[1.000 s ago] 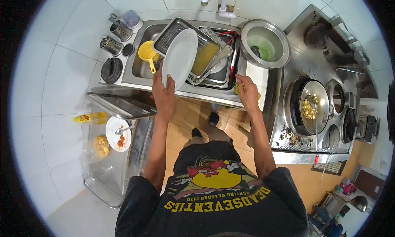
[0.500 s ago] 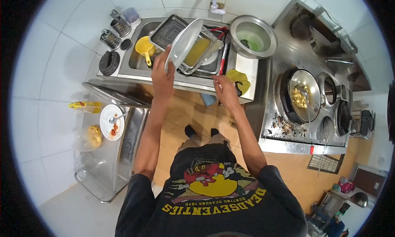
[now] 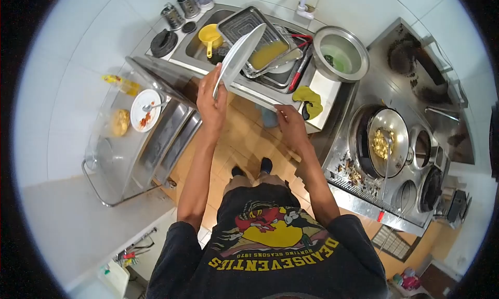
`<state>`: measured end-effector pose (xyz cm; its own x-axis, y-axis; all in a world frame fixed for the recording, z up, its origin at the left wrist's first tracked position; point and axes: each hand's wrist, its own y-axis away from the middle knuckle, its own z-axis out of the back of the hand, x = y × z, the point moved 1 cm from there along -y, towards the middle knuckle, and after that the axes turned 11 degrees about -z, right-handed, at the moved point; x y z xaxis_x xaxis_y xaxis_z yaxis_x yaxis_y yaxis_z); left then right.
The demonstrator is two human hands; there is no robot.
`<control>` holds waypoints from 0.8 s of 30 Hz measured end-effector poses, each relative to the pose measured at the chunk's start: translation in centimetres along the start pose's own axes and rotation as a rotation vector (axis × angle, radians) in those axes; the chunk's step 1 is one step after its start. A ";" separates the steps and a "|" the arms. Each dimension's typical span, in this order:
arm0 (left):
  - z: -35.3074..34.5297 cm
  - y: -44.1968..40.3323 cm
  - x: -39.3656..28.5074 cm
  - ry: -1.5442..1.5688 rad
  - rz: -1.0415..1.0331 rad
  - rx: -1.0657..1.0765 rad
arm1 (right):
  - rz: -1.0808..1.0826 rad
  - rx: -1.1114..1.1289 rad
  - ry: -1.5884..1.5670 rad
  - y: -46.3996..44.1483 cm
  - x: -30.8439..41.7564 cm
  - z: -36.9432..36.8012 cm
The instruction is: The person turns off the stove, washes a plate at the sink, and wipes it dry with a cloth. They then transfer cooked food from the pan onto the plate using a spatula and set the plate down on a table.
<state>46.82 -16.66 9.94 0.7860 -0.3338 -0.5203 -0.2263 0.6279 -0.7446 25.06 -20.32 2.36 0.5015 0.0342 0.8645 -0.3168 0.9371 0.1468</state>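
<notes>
My left hand (image 3: pixel 212 99) grips a white plate (image 3: pixel 243 50) by its lower edge, the plate tilted steeply on its side in front of the sink. Behind it, in the sink (image 3: pixel 188 54), lie a dark rectangular tray (image 3: pixel 244 26) and a metal pan with yellowish liquid (image 3: pixel 268 55). A yellow dipper (image 3: pixel 210 35) rests to their left. My right hand (image 3: pixel 292 125) is by the front counter edge, with its fingers curled in and nothing visible in them. Close to it are a green cloth (image 3: pixel 309 101) and a red-handled tool (image 3: pixel 298 74).
A large metal pot (image 3: pixel 340 54) of greenish water stands right of the sink. Further right, a wok (image 3: pixel 387 143) with food sits on the stove. At left, a cart (image 3: pixel 112 169) carries a plate with red scraps (image 3: pixel 146 111) and a yellow bottle (image 3: pixel 121 84).
The view has turned, so the sink and stove now appear further right and lower. The white plate stands steeper in my left hand. The fingers of my right hand have curled in more.
</notes>
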 end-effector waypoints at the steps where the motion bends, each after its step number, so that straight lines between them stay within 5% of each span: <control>1: 0.4 0.5 -0.4 0.012 0.025 -0.032 | 0.001 0.003 -0.005 0.3 0.0 -0.1; 4: 1.9 2.5 -2.0 0.122 0.240 -0.113 | -0.020 0.048 -0.049 1.2 -1.2 -1.3; 7: 2.8 4.9 -5.0 0.569 0.633 -0.281 | -0.227 0.248 -0.558 2.0 -1.1 -2.7; 11: 3.6 11.9 -5.3 0.789 0.917 -0.446 | -0.328 0.384 -0.997 7.0 1.9 -3.0; 17: 10.7 19.8 -10.3 0.858 1.214 -0.448 | -0.431 0.368 -0.907 15.0 2.6 -4.8; 24: 21.0 27.4 -16.1 0.955 1.297 -0.438 | -0.485 0.610 -0.717 21.0 1.5 -7.0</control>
<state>40.05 20.69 6.70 -0.6118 -0.1676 -0.7730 -0.6658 0.6368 0.3889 24.82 1.90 3.35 0.1529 -0.6966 0.7010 -0.6608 0.4553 0.5967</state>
